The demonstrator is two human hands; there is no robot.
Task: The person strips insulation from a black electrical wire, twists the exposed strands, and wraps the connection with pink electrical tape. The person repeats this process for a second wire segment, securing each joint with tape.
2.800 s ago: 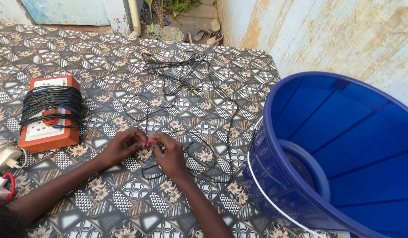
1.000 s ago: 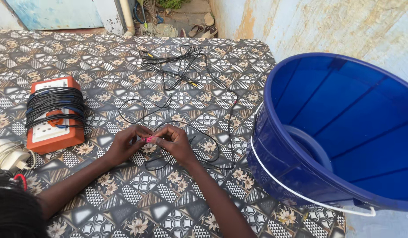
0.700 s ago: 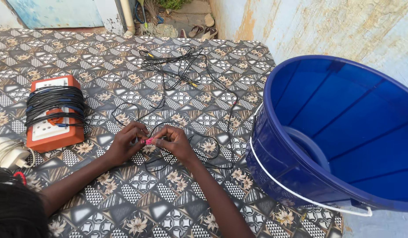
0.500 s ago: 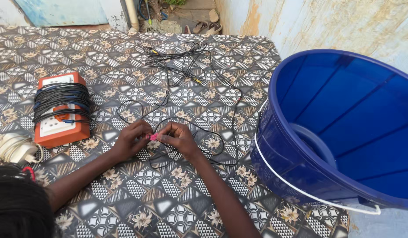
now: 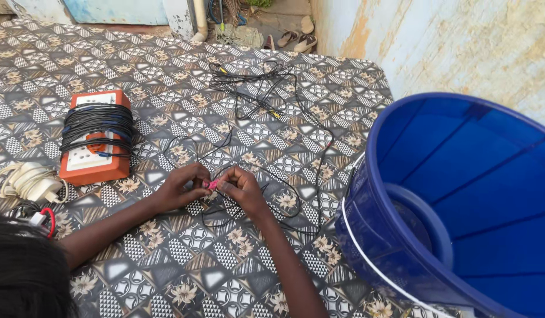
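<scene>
Pinching a small pink piece point(image 5: 212, 185) between them, the left hand point(image 5: 181, 187) and right hand point(image 5: 242, 188) meet — its long axis runs left-right, across the patterned cloth point(image 5: 166, 259).

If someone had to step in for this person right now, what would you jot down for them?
Left hand and right hand meet over the patterned mat, pinching a small pink piece between their fingertips, with thin black wire looping around them. More tangled black wire lies farther up the mat. An orange socket box wound with black cable sits to the left, a white cord bundle beside it, a big blue bucket on the right. The wires are still loose and unsorted.
</scene>
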